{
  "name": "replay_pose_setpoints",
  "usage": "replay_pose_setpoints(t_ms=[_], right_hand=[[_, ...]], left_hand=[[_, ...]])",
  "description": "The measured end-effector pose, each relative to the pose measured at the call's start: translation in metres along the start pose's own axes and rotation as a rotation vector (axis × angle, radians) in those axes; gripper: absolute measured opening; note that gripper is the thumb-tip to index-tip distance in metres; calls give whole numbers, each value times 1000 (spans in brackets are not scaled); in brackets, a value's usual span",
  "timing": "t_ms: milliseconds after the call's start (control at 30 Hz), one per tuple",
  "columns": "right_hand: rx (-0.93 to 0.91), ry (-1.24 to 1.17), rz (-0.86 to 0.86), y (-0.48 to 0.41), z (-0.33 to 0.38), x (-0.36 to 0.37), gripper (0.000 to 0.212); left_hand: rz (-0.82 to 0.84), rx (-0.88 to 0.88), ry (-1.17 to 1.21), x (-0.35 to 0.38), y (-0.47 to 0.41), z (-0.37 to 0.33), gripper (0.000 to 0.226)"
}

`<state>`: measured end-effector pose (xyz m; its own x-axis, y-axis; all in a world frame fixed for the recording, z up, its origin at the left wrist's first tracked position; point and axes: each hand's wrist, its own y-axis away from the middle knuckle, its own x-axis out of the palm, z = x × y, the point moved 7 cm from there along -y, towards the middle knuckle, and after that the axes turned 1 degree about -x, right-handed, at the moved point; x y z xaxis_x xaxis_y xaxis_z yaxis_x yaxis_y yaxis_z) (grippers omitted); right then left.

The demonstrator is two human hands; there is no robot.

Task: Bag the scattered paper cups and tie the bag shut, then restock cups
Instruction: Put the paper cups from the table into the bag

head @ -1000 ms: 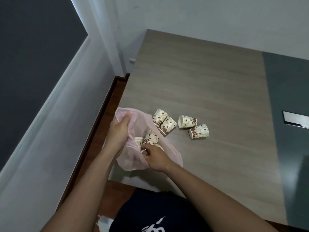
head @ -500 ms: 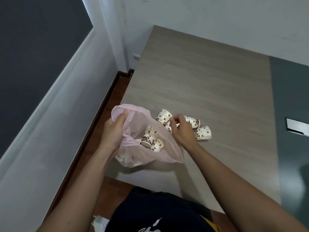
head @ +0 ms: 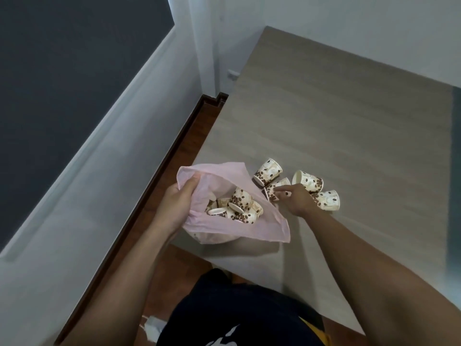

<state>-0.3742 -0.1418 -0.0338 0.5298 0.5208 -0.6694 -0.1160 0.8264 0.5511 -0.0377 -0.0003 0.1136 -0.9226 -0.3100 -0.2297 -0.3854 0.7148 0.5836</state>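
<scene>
A thin pink plastic bag (head: 249, 232) lies at the table's near left corner with its mouth open, and several coffee-bean-print paper cups (head: 240, 202) sit inside. My left hand (head: 178, 207) grips the bag's left rim and holds it open. Several more cups lie on their sides just right of the bag: one (head: 268, 172) by the bag's top edge, one (head: 308, 182) further right and one (head: 329, 200) nearest the right. My right hand (head: 298, 201) pinches the rim of a fourth cup (head: 275, 187) between them.
The wood-grain table (head: 336, 108) stretches away toward a white wall, with a dark panel (head: 456, 151) along its right side. A strip of brown floor (head: 172, 156) runs between the table's left edge and the white wall. A small white object (head: 152, 325) lies on the floor.
My right hand came out of the bag, leaving cups inside, and moved right to the loose cups, where it now pinches one. My left hand kept holding the bag open.
</scene>
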Motion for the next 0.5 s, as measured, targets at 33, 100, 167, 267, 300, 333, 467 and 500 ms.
replay_pose_setpoints(t_ms=[33, 100, 167, 267, 300, 333, 467, 500], right_hand=[[-3, 0, -35, 4, 2, -2, 21], [5, -33, -101, 13, 4, -8, 23], [49, -139, -151, 21, -2, -14, 22], [83, -415, -257, 42, -3, -35, 35], [75, -560, -283, 50, 2, -43, 38], [63, -696, -299, 60, 9, -52, 39], [-18, -973, -233, 99, 50, -76, 43], [-55, -992, -193, 108, 62, -77, 44]], left_hand=[[-1, -6, -2, -1, -2, 2, 37], [8, -14, -3, 2, -2, 1, 36], [18, -18, 5, 7, -1, -2, 36], [31, -37, 55, 15, -4, -8, 37], [40, -47, 65, 18, -6, -10, 40], [44, -56, 82, 21, -6, -12, 48], [42, -67, 67, 30, -10, -18, 53], [46, -63, 66, 32, -10, -20, 51]])
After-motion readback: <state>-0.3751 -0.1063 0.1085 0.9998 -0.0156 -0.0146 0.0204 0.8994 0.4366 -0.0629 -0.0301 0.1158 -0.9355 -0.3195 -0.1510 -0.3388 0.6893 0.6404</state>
